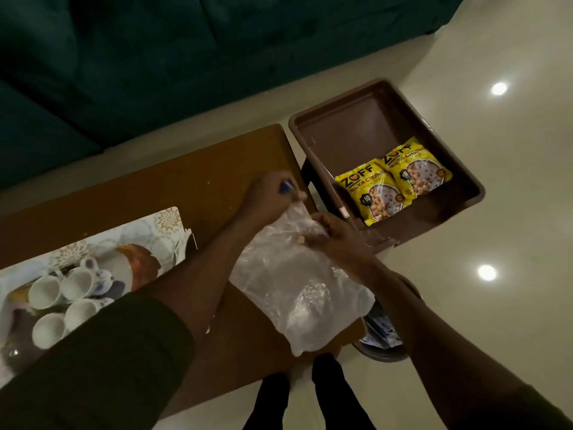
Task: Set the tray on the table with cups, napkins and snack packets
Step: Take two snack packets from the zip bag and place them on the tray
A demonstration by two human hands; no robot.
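Note:
A patterned tray [164, 223] lies on the left part of the brown table [192, 181], with several white cups [46, 291] on it. A crumpled clear plastic bag [294, 290] lies on the table's right end. My right hand [331, 232] grips the bag near its top. My left hand [271, 193] is closed just above the bag's neck, with a small blue object [285, 187] showing between its fingers. Two yellow snack packets [379, 193] [418, 172] lie side by side in a brown tub [350, 131] to the right of the table.
A dark green sofa [155, 57] runs behind the table. A round bin [381, 352] stands on the floor at the table's right corner, beneath my right forearm. The glossy pale floor [511, 212] lies to the right. My legs show below the table's near edge.

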